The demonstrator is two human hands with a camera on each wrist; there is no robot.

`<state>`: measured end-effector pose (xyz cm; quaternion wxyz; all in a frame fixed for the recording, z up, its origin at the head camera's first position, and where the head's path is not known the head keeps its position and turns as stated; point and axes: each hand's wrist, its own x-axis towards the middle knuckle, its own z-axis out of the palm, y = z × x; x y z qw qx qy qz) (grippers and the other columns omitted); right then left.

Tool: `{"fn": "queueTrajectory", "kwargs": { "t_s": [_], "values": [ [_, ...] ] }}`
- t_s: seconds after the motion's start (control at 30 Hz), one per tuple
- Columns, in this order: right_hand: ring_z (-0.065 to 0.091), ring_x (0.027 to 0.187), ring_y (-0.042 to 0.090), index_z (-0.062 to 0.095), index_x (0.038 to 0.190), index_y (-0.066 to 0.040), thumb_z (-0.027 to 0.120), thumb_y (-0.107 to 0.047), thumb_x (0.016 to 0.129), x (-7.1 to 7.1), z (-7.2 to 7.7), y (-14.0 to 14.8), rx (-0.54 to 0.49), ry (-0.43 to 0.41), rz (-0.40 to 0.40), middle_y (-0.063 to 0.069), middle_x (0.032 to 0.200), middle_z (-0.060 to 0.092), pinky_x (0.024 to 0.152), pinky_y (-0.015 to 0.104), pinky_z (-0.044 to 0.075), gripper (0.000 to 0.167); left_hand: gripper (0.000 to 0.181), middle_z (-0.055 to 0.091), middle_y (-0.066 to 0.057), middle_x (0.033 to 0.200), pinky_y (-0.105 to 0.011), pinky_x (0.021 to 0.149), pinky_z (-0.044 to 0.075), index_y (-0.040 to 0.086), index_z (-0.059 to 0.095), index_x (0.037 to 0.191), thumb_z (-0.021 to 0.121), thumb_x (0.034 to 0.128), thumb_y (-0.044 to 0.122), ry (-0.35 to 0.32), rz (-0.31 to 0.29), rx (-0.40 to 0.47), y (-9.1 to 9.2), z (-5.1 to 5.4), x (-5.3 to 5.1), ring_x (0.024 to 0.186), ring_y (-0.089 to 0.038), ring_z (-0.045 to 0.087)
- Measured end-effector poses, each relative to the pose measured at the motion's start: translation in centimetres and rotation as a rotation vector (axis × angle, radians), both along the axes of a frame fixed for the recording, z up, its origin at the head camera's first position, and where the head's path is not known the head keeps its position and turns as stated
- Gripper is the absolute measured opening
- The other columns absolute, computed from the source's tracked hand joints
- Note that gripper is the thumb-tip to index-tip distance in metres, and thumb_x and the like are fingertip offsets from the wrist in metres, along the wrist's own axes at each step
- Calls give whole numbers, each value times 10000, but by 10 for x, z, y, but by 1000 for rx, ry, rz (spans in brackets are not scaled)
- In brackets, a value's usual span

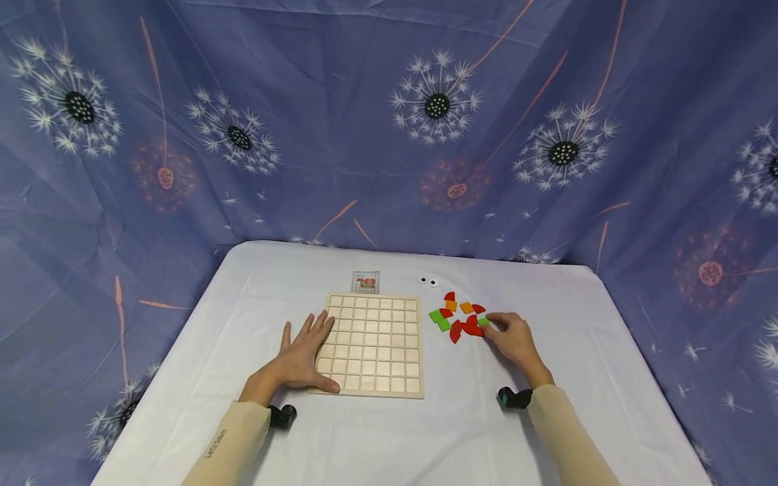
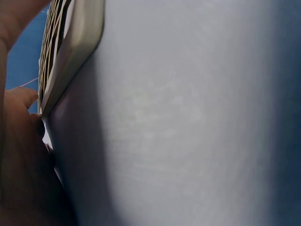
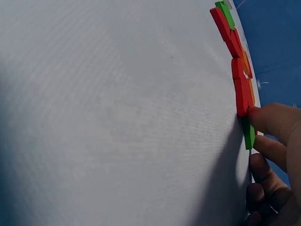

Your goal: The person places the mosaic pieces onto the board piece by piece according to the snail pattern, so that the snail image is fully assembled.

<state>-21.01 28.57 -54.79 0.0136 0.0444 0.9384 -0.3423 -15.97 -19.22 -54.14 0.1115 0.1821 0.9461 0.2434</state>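
A square wooden grid board (image 1: pixel 369 345) lies on the table, and my left hand (image 1: pixel 299 358) rests on its left edge with fingers spread. In the left wrist view the board's rounded corner (image 2: pixel 87 33) shows beside part of that hand (image 2: pixel 23 155). To the board's right, my right hand (image 1: pixel 515 339) has thumb and forefinger at a green square tile (image 1: pixel 483 322) at the right side of a loose group of pieces. The right wrist view shows the fingers (image 3: pixel 275 125) pinching this green tile (image 3: pixel 248 133), next to red quarter-circle pieces (image 3: pixel 242 89).
Red quarter-circles (image 1: pixel 471 327), orange squares (image 1: pixel 466 308) and more green squares (image 1: pixel 444 325) lie close together on the white cloth (image 1: pixel 389 439). Two white eye pieces (image 1: pixel 428 281) lie behind them. A small picture card (image 1: pixel 365 281) sits at the board's far edge.
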Motion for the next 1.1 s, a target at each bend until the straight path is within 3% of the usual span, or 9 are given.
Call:
{"fn": "queueTrajectory", "kwargs": {
  "t_s": [0.2,0.67,0.97,1.1],
  "values": [
    [544,1141,378,652,1333,17,654,-168,977,2,-2,-1,4,-40,-19,253,1268,594,1076,558,486,401,1462,106,-163,1732,-779,1168,-88,70,212,1645,889,527,724,10,10,4,0,-4,0,1584,-468,80],
    [559,1041,340,670,1286,29,715,-151,938,9,-6,1,24,0,-13,228,1165,615,989,516,527,394,1478,71,-169,1734,-776,1163,-108,86,188,1652,878,527,752,-15,13,-6,1,-8,6,1588,-460,55],
    [544,1042,335,666,1301,14,705,-156,937,10,-8,1,17,-15,-14,217,1168,602,978,486,531,403,1466,67,-160,1736,-774,1166,-102,99,208,1651,862,525,773,-7,9,-35,-2,-6,5,1592,-449,49],
    [563,1035,334,676,1288,17,708,-143,936,7,-4,4,1,38,-7,217,1154,619,966,482,532,387,1445,71,-161,1735,-771,1168,-108,119,218,1652,867,530,758,10,14,-16,0,-4,2,1592,-450,52]
  ]
}}
